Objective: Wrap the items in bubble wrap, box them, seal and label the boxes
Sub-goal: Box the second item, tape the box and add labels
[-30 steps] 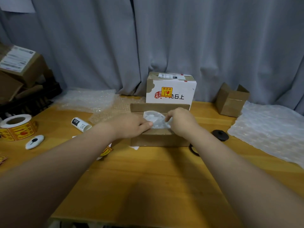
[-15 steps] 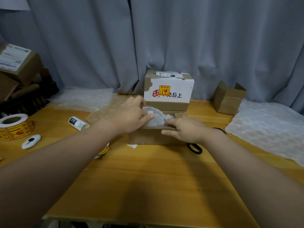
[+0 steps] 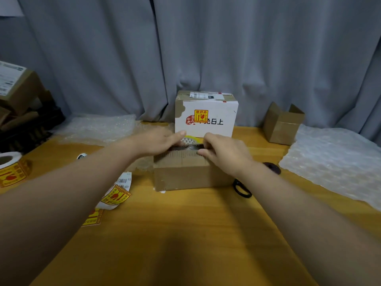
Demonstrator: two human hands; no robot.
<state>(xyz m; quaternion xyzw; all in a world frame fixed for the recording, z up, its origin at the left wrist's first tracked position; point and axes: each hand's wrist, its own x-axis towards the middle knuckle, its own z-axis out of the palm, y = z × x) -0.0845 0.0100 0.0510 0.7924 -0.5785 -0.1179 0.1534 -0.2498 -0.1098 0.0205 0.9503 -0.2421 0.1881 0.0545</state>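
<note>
Closing the box [image 3: 185, 174] flaps: left hand [image 3: 158, 141] flat, pressing; right hand [image 3: 224, 153] curled on near flap. Next, probably, taping the seam.

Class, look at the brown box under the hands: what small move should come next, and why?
Probably push the flaps down flat until they meet. The left hand and right hand are on top of the box, but a dark gap shows between the flaps, so it is not ready for sealing.
</note>
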